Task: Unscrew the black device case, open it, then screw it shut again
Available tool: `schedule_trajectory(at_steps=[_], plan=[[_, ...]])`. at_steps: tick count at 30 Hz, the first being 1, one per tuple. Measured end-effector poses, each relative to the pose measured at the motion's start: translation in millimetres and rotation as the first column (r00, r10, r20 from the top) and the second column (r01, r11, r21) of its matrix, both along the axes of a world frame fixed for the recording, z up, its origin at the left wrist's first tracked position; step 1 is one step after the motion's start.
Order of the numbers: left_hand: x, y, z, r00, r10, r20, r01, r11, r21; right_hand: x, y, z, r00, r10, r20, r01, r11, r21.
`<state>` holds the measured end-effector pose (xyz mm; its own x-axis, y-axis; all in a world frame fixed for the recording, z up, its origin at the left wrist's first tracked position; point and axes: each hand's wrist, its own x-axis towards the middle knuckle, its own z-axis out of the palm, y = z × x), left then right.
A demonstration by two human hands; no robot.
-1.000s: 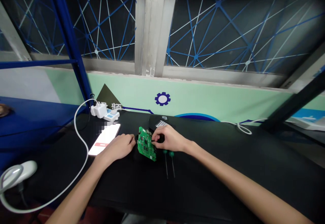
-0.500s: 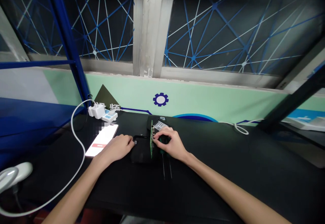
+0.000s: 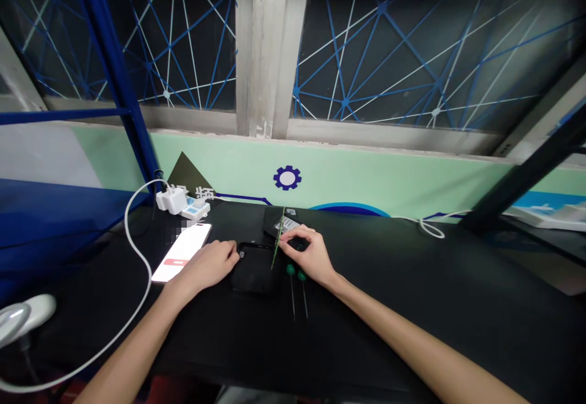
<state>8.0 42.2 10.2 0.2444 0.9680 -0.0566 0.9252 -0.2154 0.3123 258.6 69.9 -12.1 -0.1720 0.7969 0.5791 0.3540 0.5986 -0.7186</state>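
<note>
A thin green circuit board [image 3: 277, 246] stands almost edge-on, tilted, pinched between the thumb and fingers of my right hand [image 3: 311, 256]. Below and left of it lies a black plastic case [image 3: 254, 273], flat on the table. My left hand [image 3: 215, 265] has its fingers curled against the left edge of that case, holding it. Behind the board, a black cover with a white label [image 3: 287, 224] is partly hidden by my right hand. Two screwdrivers with green handles [image 3: 291, 271] lie under and in front of my right hand, their shafts pointing towards me.
Left of my left hand is a phone [image 3: 184, 251] with a lit screen. Behind it sit a white charger [image 3: 173, 200] and power strip [image 3: 196, 210]. A white cable [image 3: 137, 242] loops down the left side. Another white cable [image 3: 430, 228] lies by the wall.
My right hand has tilted the circuit board, its top leaning right and its face turned more edge-on. More of the screwdriver handles shows. My left hand stays at the case.
</note>
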Motion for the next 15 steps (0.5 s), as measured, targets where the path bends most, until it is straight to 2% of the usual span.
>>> schedule_trajectory(at_steps=[8, 15], plan=[[1.0, -1.6, 3.6, 1.0, -0.005, -0.007, 0.004, 1.0, -0.006, 0.7, 1.2, 1.8, 1.0, 0.016, 0.011, -0.017, 1.0, 0.014], [-0.4, 0.7, 0.7, 1.0, -0.008, 0.002, 0.008, 1.0, -0.004, 5.0, 3.1, 3.8, 0.993, 0.057, 0.102, -0.055, 0.998, -0.017]])
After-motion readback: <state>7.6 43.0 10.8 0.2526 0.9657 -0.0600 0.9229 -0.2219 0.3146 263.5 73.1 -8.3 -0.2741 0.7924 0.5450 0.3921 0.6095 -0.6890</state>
